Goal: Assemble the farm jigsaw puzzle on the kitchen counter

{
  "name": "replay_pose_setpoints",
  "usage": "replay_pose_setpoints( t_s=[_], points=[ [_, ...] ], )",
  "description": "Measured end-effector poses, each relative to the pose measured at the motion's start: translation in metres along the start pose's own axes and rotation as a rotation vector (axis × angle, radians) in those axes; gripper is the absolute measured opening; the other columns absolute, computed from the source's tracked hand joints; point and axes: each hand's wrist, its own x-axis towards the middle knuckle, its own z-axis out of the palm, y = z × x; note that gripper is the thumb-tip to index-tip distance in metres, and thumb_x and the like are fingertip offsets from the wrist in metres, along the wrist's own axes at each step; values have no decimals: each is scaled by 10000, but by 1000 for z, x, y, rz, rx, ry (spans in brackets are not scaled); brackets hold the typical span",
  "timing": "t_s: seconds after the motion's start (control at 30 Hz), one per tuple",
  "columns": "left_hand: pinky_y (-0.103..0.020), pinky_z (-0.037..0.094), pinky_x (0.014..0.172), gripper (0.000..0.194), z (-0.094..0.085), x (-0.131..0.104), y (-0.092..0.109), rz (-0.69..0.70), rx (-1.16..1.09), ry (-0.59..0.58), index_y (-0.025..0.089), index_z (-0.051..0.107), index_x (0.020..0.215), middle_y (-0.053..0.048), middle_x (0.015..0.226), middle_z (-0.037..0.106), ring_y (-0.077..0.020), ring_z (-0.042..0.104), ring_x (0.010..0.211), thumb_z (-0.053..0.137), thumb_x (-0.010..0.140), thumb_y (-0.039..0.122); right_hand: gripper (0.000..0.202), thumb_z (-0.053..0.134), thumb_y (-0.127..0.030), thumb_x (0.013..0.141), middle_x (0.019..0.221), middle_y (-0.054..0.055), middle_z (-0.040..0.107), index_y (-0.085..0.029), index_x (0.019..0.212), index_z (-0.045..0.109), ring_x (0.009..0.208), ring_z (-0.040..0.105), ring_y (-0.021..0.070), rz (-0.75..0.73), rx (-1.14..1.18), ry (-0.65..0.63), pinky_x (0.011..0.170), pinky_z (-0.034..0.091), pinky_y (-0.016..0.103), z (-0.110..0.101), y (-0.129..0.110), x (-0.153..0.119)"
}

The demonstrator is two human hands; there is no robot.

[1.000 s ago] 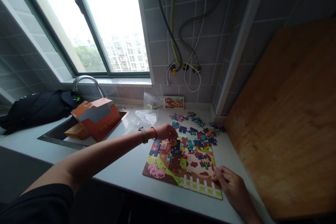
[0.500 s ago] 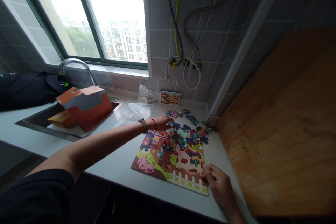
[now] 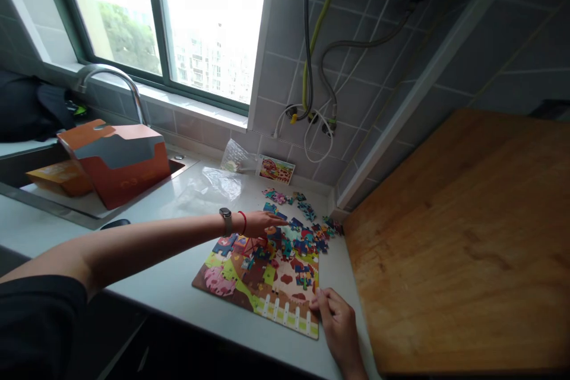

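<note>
My left hand (image 3: 262,224) reaches across the upper part of a farm-scene jigsaw puzzle (image 3: 249,282), fingers stretched out with no piece visible in them. Its arm hides part of the puzzle's upper left. Dark blue loose pieces (image 3: 295,223) lie just beyond its fingertips. At the puzzle's lower right edge is my right hand (image 3: 337,322), its thumb and curled fingers closed on the board's rim. Several joined pieces (image 3: 304,276) rest on the board near that hand.
More loose pieces (image 3: 307,209) lie behind the puzzle. A picture card (image 3: 275,170) leans against the wall beside clear plastic wrapping (image 3: 225,183). An orange box (image 3: 122,160) sits in the sink at left. A wooden board (image 3: 458,237) stands along the right.
My left hand has come back toward me over the puzzle, its fingers flatter. My right hand keeps to the board's edge. The whole view has shifted and tilted.
</note>
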Motion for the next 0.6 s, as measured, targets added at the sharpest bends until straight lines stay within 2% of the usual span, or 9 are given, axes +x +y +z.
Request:
replay_pose_setpoints(
  t_s=[0.13, 0.3, 0.43, 0.5, 0.6],
  points=[
    [-286, 559, 920, 779, -2, 11, -5, -44, -43, 22, 278, 555, 1512, -70, 1271, 764, -247, 729, 1120, 775, 791, 82, 634, 534, -687, 983, 704, 64, 698, -215, 620, 751, 658, 699, 197, 13, 2, -2, 593, 513, 242, 0, 5, -1],
    [-336, 533, 938, 536, 1, 11, -1, -118, -33, 95, 272, 701, 1331, -86, 1243, 761, -287, 707, 1114, 839, 814, 238, 603, 552, -665, 982, 720, 67, 702, -215, 640, 762, 685, 711, 208, 17, 13, -15, 605, 526, 249, 0, 8, 0],
    [-366, 519, 914, 397, 8, 3, 7, -199, -28, 189, 227, 762, 1183, -107, 1072, 769, -320, 700, 1063, 855, 826, 373, 584, 573, -645, 982, 720, 65, 702, -213, 652, 784, 676, 710, 205, 18, 26, -20, 610, 535, 250, 0, 6, 1],
    [-357, 519, 896, 333, 9, -4, 10, -235, -55, 255, 210, 760, 1155, -105, 1035, 766, -309, 702, 1043, 794, 893, 412, 566, 584, -634, 982, 718, 63, 706, -213, 669, 798, 667, 710, 203, 19, 25, -18, 610, 541, 250, -1, 6, 0],
    [-302, 524, 862, 301, 9, -21, 11, -248, -132, 359, 199, 738, 1162, -86, 1072, 768, -233, 717, 990, 555, 1063, 417, 550, 584, -614, 990, 736, 68, 726, -219, 679, 806, 692, 724, 206, 5, 20, 9, 638, 562, 252, -3, 7, -2]
  ],
)
